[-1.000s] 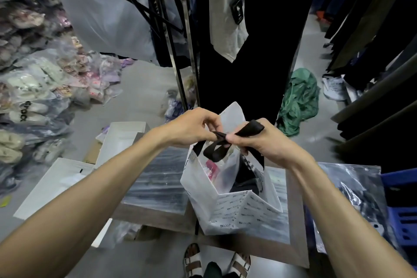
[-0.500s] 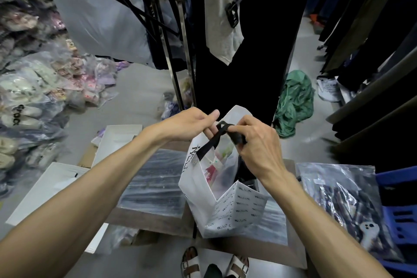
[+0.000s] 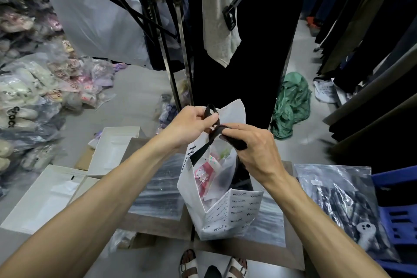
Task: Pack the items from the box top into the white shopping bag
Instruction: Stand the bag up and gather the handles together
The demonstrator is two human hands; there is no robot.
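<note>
The white shopping bag [image 3: 228, 214] with small black lettering stands upright on the brown box top [image 3: 158, 224]. Its mouth gapes, showing a pink packaged item [image 3: 204, 172] and other wrapped goods inside. Both hands meet above the mouth. My left hand [image 3: 191, 125] pinches one black ribbon handle [image 3: 211, 111] at its loop. My right hand [image 3: 252, 149] grips the other black handle [image 3: 234, 142], crossing it against the first.
Two flat clear plastic packets [image 3: 160, 192] lie on the box top either side of the bag. White box lids [image 3: 45, 196] sit left, a bagged garment [image 3: 345, 207] and blue crate [image 3: 399, 207] right. A clothes rack [image 3: 180, 52] with hanging garments stands directly behind.
Both hands rose slightly with the handles. The ribbon loop now stands up over my left fingers, and my right hand has drawn its handle across toward it.
</note>
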